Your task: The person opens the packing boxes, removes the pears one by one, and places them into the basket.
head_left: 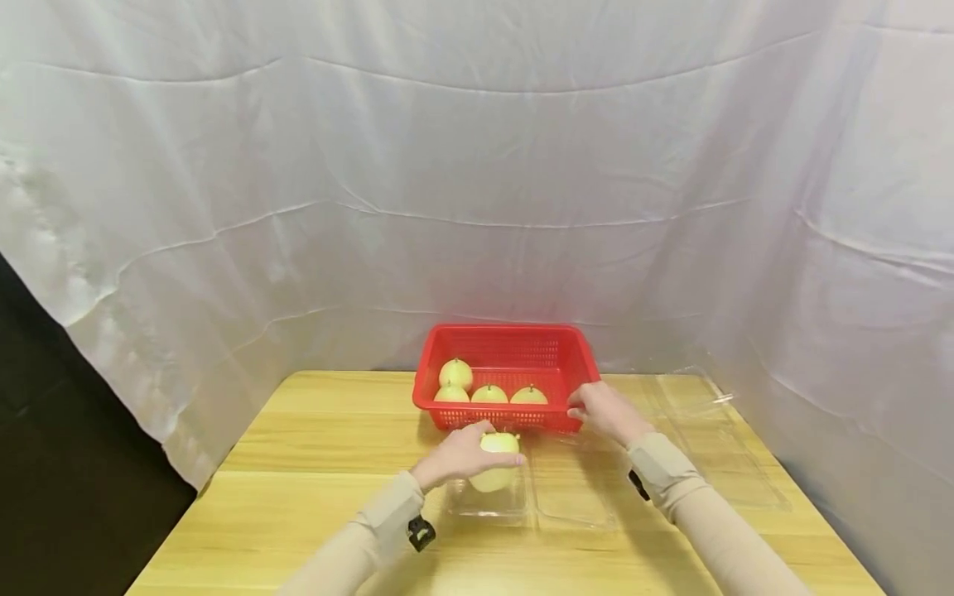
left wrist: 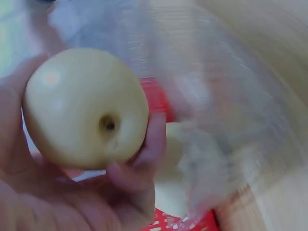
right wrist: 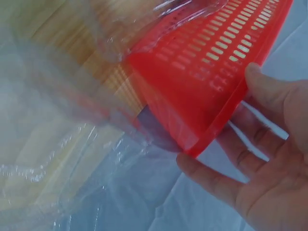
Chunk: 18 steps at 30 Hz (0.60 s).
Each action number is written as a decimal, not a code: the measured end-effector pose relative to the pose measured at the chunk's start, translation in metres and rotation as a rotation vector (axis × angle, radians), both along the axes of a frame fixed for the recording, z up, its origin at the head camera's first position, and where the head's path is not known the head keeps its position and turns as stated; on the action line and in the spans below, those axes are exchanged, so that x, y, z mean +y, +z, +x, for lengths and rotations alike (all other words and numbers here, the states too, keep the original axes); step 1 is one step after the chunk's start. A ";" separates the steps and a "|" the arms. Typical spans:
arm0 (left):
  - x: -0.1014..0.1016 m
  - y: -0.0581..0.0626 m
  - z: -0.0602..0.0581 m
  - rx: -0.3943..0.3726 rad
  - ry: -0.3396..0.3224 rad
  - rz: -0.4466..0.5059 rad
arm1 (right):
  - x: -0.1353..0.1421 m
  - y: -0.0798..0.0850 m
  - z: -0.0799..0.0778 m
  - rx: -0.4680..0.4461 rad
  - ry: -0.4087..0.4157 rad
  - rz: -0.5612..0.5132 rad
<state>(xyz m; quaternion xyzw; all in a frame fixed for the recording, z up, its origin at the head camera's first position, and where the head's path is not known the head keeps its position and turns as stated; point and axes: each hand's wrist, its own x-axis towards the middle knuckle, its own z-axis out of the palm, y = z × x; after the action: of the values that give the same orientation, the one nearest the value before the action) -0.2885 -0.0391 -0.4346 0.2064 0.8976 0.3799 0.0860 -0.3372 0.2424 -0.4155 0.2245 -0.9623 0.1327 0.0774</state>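
Observation:
My left hand grips a pale yellow pear above a clear plastic box. In the left wrist view, fingers curl round the pear, and its small dark hollow faces the camera. The box's clear lid lies folded out to the right. My right hand is at the front right corner of a red plastic basket. The right wrist view shows the basket's rim between the thumb and the other fingers. Several pears sit in the basket's left and front part.
Another clear plastic container lies on the right of the wooden table. A pale cloth hangs behind the table and along both sides. Something black is beyond the cloth's lower left edge.

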 end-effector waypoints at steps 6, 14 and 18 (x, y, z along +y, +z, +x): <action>-0.016 0.007 -0.027 -0.448 -0.052 0.384 | 0.001 0.001 -0.001 -0.011 0.042 0.025; -0.026 0.016 -0.050 -0.674 -0.125 0.709 | 0.002 0.001 -0.002 -0.035 0.026 0.029; -0.023 0.027 -0.059 -0.554 -0.022 0.719 | 0.003 0.003 -0.003 -0.024 0.039 0.040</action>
<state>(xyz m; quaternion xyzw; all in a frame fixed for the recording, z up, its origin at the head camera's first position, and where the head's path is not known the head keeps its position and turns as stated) -0.3473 -0.0624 -0.4081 0.1233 0.6495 0.7075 0.2500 -0.3399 0.2452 -0.4122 0.2429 -0.9611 0.1175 0.0587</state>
